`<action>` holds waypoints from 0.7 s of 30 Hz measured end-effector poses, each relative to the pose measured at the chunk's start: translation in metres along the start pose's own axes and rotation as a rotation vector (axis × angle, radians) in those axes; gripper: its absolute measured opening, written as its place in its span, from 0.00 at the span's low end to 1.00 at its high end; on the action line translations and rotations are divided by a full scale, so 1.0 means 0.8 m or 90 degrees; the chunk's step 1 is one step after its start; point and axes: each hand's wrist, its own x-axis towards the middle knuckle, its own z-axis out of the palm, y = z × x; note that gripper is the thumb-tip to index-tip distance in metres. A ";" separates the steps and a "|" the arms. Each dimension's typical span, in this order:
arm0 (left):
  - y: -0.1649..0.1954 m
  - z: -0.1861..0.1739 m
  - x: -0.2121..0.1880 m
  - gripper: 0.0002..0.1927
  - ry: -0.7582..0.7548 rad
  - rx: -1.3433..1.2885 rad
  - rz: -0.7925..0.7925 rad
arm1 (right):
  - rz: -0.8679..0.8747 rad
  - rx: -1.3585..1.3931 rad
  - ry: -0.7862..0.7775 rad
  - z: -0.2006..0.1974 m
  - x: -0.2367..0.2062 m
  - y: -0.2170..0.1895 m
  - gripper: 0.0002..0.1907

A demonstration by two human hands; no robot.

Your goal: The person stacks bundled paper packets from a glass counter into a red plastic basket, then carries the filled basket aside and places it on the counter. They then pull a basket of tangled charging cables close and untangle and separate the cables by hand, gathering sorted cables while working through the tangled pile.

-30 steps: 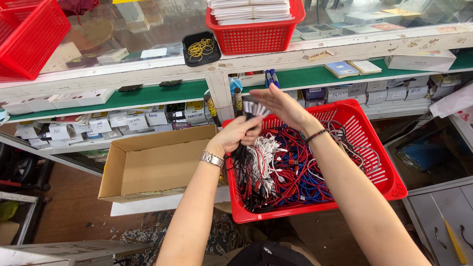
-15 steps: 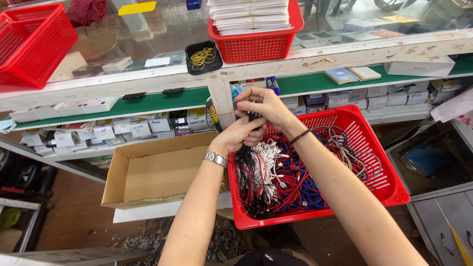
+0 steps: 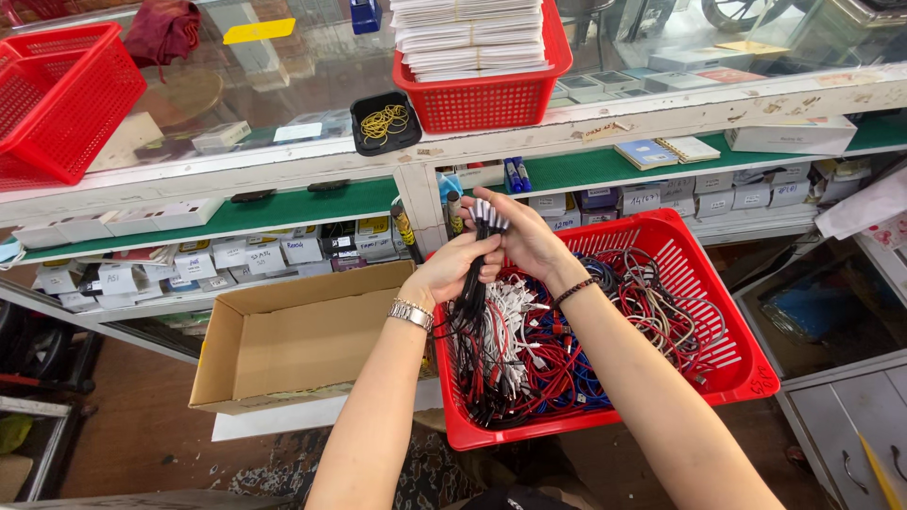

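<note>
Both my hands hold a bundle of black cables (image 3: 477,283) upright over a red basket (image 3: 746,364) full of tangled red, blue, white and black cables. My left hand (image 3: 452,272), with a metal watch on the wrist, grips the bundle's middle. My right hand (image 3: 524,236), with a dark band on the wrist, closes around the top, where the white plug ends stick up. The loose cable tails hang down into the basket.
An open, empty cardboard box (image 3: 293,335) sits left of the basket. Behind is a glass counter with shelves of small boxes, a red basket of paper stacks (image 3: 491,99), a black tray of rubber bands (image 3: 385,123) and another red basket (image 3: 61,99) at far left.
My hands have drawn the cable bundle together and raised it slightly; the plug ends now stand gathered above my right hand. The view has shifted a little downward.
</note>
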 end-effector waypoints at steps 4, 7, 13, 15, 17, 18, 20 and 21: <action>-0.002 -0.005 0.019 0.08 -0.022 0.022 -0.029 | -0.044 -0.213 -0.049 -0.005 0.013 -0.004 0.23; -0.001 -0.010 0.027 0.09 -0.082 -0.070 -0.024 | -0.082 -0.278 -0.009 -0.016 0.028 0.000 0.17; 0.007 -0.013 0.014 0.12 0.087 0.073 -0.015 | -0.127 -0.229 0.038 -0.029 0.033 0.024 0.07; 0.010 -0.010 0.009 0.11 0.082 0.163 -0.049 | -0.156 -0.210 0.010 -0.033 0.034 0.029 0.06; 0.011 -0.006 0.005 0.12 0.092 0.278 -0.061 | -0.180 -0.173 0.003 -0.039 0.036 0.033 0.06; 0.009 -0.003 0.005 0.14 0.103 0.350 -0.056 | -0.192 -0.147 0.011 -0.042 0.038 0.035 0.06; 0.003 0.004 0.005 0.17 0.151 0.542 -0.006 | -0.204 -0.104 0.042 -0.048 0.039 0.041 0.06; -0.002 0.008 0.006 0.18 0.188 0.662 0.040 | -0.204 -0.088 0.065 -0.051 0.038 0.044 0.06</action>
